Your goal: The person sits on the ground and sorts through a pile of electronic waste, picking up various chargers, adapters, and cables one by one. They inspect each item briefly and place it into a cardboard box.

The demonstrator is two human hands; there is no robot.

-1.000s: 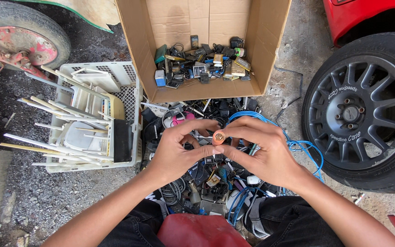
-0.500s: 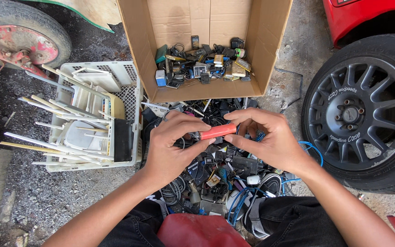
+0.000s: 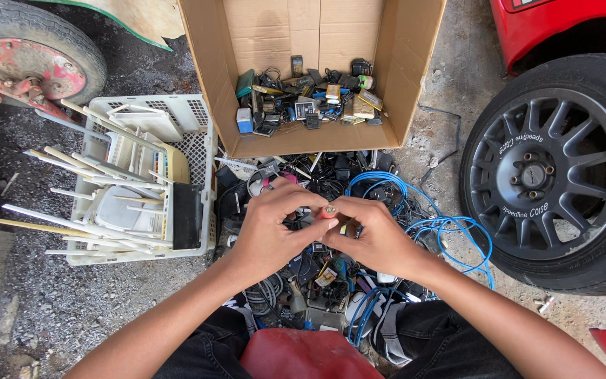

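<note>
Hands, left [image 3: 271, 228] and right [image 3: 380, 235], pinch a small red cylinder [image 3: 327, 210], its brass-coloured end showing.

Two hands [image 3: 271, 228] meet over one small red cylinder [image 3: 327, 210]. One open cardboard box [image 3: 212, 77] stands there, one white plastic crate [image 3: 198, 151], one red container [image 3: 303, 354] and two wheels: a dark alloy one [image 3: 548, 168] and a worn red-hubbed one [image 3: 15, 56]. Blue cables [image 3: 450, 228] lie in one tangle (strands too knotted to count).
</note>
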